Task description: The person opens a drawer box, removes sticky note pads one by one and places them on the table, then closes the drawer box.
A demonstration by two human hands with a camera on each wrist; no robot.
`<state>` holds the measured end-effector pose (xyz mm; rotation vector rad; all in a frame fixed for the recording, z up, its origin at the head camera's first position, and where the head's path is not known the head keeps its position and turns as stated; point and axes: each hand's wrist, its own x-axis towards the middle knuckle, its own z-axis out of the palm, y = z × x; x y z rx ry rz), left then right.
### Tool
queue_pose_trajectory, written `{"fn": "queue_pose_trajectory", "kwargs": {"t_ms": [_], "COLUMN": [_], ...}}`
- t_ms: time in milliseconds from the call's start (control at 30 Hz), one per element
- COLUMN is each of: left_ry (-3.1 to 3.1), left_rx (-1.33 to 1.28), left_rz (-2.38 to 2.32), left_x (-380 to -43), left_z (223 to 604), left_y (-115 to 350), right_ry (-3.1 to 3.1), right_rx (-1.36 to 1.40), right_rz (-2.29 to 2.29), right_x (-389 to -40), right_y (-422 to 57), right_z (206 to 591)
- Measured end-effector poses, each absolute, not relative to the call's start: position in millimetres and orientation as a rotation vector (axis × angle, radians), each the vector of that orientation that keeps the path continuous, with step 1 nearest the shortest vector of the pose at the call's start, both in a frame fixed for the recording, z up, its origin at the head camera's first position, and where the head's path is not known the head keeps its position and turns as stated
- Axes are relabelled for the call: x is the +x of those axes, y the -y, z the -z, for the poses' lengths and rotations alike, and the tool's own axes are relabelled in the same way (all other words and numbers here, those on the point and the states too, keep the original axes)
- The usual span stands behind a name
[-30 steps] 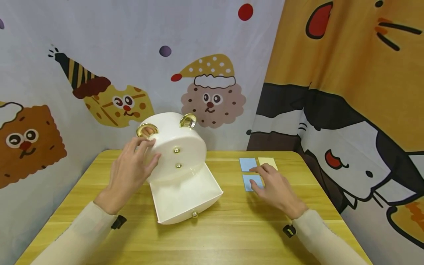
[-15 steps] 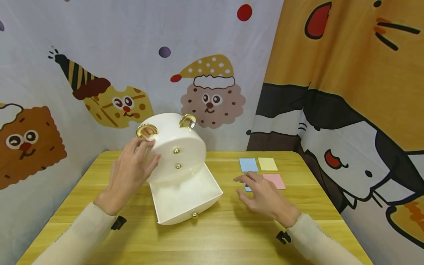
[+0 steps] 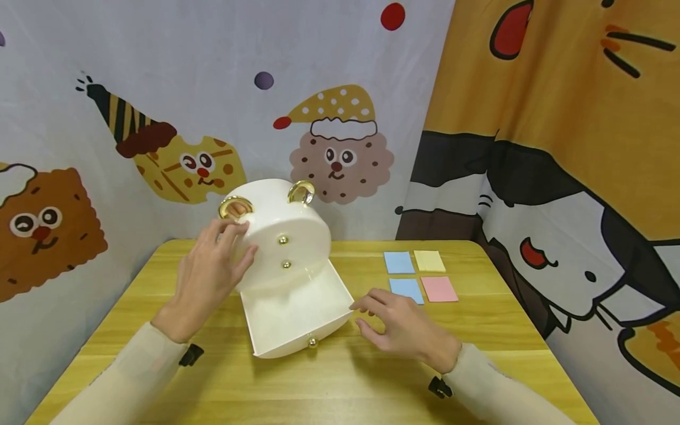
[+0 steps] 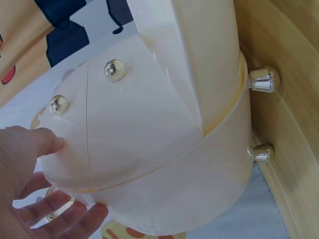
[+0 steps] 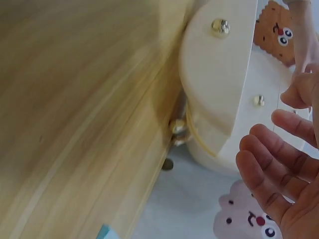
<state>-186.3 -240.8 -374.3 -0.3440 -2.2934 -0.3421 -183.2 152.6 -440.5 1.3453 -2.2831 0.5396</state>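
Observation:
A white rounded drawer box [image 3: 273,200] with gold ears and gold knobs stands at the table's back. Its lowest drawer [image 3: 297,307] is pulled out toward the front, and the inside shows bare. My left hand [image 3: 209,271] holds the box at its left edge, below the left ear, thumb toward the front and fingers along the curved side [image 4: 65,214]. My right hand [image 3: 406,324] hovers at the drawer's front right corner, fingers loosely bent and nothing in them. In the right wrist view these fingers [image 5: 266,164] overlap the box.
Right of the box, small square sticky notes lie in two rows: a blue one [image 3: 399,262] and a yellow one [image 3: 430,261] behind, a blue one [image 3: 406,290] and a pink one [image 3: 440,289] in front. Printed curtains [image 3: 340,59] hang behind the wooden table [image 3: 319,395].
My right hand has moved left from over the sticky notes to the drawer's corner, uncovering the pink note and the front blue one. The left hand and the box have stayed in place.

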Motion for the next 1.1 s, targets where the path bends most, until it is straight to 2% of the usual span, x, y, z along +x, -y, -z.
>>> {"fn": "queue_pose_trajectory", "kwargs": {"t_ms": [367,1100], "left_ry": [2.290,2.298], "left_rx": [-0.335,-0.326], "left_rz": [0.334,0.335], "left_x": [-187,-185], "left_z": [374,373], "left_y": [241,241], "right_ry": [2.247,2.343], "right_rx": [1.540,1.710], "right_rz": [-0.426,-0.262], "right_x": [-173,-162], "right_y": [-121,-79], "right_z": [444,464]}}
